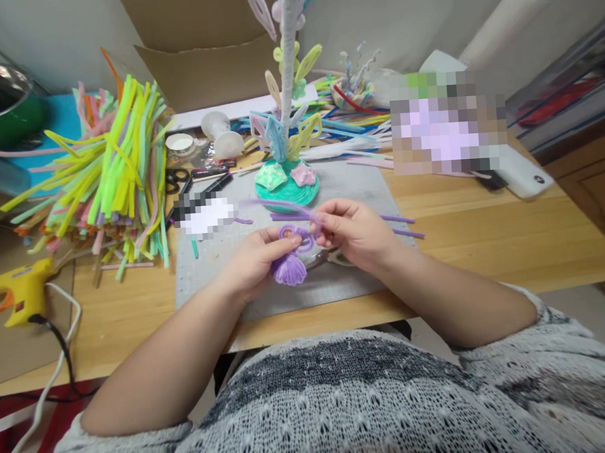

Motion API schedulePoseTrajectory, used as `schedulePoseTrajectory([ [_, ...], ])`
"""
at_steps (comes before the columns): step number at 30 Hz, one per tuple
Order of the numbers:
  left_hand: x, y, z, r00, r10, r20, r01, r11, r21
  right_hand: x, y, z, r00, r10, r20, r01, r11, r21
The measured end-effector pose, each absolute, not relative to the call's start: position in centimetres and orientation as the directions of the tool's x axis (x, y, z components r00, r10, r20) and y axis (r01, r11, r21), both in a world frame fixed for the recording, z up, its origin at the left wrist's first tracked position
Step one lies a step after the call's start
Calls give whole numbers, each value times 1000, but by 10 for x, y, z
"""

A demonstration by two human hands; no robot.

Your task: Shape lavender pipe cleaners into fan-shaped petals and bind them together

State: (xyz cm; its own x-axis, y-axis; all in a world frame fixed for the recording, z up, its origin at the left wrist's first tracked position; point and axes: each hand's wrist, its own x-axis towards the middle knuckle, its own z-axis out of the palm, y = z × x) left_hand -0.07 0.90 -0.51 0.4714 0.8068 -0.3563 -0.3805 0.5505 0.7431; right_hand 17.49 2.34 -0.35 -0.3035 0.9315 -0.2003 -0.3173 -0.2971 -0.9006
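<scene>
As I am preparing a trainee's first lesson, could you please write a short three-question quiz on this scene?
1. Which lies furthest left in the picture: A) white phone, B) yellow glue gun, C) black scissors?
2. True or false: the left hand holds the purple tasselled piece.
3. Complete: The round base on the grey mat is coloured ____.

Key: 1. B; 2. True; 3. green.
</scene>
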Motion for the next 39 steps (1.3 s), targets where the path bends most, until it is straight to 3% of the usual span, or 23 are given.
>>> schedulePoseTrajectory([
  [5,0,9,-7,370,837,-403,-340,525,780,179,26,0,-238,968,-77,-292,-147,-945],
  [17,-1,9,-8,431,844,-320,-359,485,797,174,23,-7,-304,951,-65,-126,-108,-986],
  [21,-2,10,-8,468,821,-327,-345,511,788,172,24,-7,-258,963,-83,-148,-124,-981],
  [30,1,10,-6,374,826,-421,-344,545,764,170,23,-5,-243,958,-149,-204,-201,-958],
  [35,1,8,-8,290,885,-365,-315,448,837,172,24,-9,-316,926,-204,-243,-287,-927],
  [39,0,7,-9,208,929,-305,-244,352,904,172,21,-10,-400,885,-238,-117,-307,-945],
])
